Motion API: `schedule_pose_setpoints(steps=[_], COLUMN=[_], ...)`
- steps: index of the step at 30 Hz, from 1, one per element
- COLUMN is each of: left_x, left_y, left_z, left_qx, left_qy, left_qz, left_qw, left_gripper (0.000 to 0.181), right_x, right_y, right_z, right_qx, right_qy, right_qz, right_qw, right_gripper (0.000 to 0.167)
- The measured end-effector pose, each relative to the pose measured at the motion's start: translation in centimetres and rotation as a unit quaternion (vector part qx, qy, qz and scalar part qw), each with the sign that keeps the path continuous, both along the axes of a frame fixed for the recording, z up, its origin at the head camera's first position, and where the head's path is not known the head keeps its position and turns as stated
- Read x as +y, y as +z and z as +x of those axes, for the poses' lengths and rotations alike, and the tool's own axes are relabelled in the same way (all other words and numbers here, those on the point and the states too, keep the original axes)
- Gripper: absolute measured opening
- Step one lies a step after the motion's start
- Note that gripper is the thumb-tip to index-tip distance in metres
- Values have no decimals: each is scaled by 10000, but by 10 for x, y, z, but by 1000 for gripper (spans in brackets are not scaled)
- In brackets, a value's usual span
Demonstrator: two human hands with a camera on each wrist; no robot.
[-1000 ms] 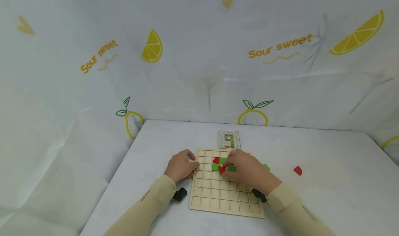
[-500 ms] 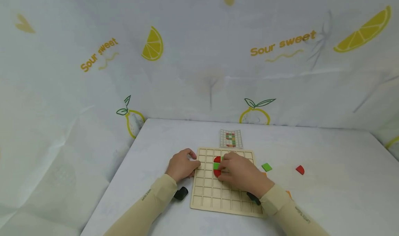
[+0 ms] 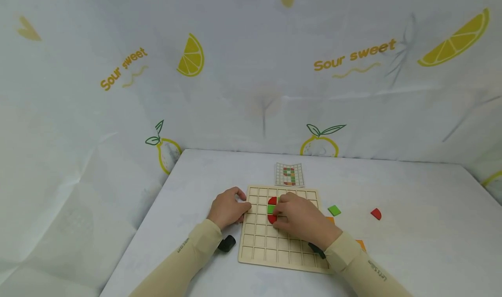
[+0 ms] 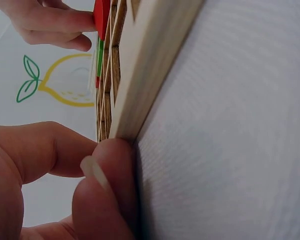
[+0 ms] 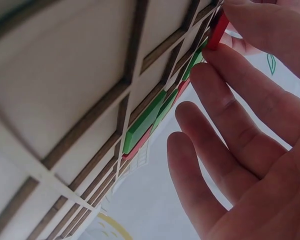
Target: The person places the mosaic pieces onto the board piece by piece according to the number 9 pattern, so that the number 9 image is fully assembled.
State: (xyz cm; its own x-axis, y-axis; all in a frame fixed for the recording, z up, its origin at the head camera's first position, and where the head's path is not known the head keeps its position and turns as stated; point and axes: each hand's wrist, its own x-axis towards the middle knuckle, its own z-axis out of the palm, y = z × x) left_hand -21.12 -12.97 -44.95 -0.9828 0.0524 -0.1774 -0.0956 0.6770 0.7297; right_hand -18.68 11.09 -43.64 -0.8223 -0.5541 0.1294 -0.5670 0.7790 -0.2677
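A wooden grid board (image 3: 260, 241) lies on the table with red and green pieces in its upper cells. At its left edge, my left hand (image 3: 228, 208) touches the rim with thumb and fingertips, also seen in the left wrist view, where the fingers meet the board's side (image 4: 145, 75). My right hand (image 3: 306, 216) is over the board, thumb and index finger pinching a red quarter-round piece (image 3: 271, 219). In the right wrist view that red piece (image 5: 218, 31) stands tilted between them, the other fingers extended. A green square (image 3: 271, 209) lies just above it, below another red quarter-round (image 3: 272, 200).
A patterned card (image 3: 289, 175) lies behind the board. Right of the board are a green piece (image 3: 334, 210), a red quarter-round (image 3: 376, 213) and orange pieces (image 3: 361, 245). A black object (image 3: 227, 244) is by the left wrist, and a dark one (image 3: 317, 250) by the right.
My right hand has moved slightly left and toward me with the red piece, which now sits below the left green square. My left hand stays at the board's edge.
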Motion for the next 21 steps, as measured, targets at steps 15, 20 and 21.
schedule_pose_setpoints(steps=[15,20,21], left_x=[0,-1,-1], left_y=[-2,-2,-2], left_z=[-1,-2,-2], left_qx=[1,12,6], left_qy=[-39,-55,-50], left_qz=[8,13,9], left_qw=[10000,10000,10000], left_gripper=[19,18,18], right_x=[-2,-2,-1], right_y=[0,1,1], right_z=[0,0,0], right_qx=[87,155,163], right_qy=[-66,-17,-1], right_qz=[104,76,63], right_qw=[9999,9998,9998], right_gripper=[15,15,15])
